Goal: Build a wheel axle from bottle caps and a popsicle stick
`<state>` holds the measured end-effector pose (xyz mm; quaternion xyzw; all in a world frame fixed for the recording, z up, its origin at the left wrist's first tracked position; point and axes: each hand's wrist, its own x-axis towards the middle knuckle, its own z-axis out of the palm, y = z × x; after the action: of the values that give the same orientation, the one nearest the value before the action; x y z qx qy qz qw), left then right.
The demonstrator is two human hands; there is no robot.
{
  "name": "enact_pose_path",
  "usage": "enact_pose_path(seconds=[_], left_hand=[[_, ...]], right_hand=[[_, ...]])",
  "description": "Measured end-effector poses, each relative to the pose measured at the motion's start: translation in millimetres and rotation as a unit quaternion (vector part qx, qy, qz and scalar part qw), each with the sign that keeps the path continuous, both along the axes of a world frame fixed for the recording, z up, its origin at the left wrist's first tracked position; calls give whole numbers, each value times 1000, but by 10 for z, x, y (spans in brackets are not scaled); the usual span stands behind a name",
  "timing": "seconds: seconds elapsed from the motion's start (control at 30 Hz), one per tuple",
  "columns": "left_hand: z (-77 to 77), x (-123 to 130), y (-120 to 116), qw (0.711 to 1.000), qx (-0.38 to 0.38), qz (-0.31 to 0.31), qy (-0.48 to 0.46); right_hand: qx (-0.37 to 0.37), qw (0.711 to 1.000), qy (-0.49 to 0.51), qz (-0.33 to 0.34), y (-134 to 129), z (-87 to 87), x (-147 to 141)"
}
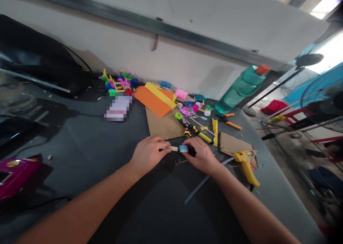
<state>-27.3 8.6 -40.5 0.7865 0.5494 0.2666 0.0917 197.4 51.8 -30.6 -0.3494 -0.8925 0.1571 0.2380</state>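
My left hand (150, 154) is closed in a pinch on a small pale stick-like piece (173, 148), whose end points to the right. My right hand (201, 154) pinches a small blue-and-white block-like piece (183, 149); its exact kind is too small to tell. A narrow gap separates the two pieces, just above the dark table (150, 208). Right beyond the hands lie a cardboard sheet (163, 128) and pliers with black-and-yellow handles (187, 130). A grey strip (197, 190) passes beneath my right forearm.
A yellow glue gun (247, 167) and a cardboard piece (235, 143) lie at right. Orange-handled pliers (232, 124) rest near a teal bottle (239, 88). Orange paper (155, 99), colourful caps (184, 110) and a colourful assembly (120, 83) stand behind; a magenta device (18, 176) is at left.
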Motion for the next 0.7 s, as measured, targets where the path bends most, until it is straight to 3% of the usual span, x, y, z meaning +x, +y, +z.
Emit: enact_pose_path(seconds=[0.7], left_hand=[[3, 44, -9, 999, 18, 0, 36]], right_hand=[[18, 999, -50, -6, -5, 0, -45]])
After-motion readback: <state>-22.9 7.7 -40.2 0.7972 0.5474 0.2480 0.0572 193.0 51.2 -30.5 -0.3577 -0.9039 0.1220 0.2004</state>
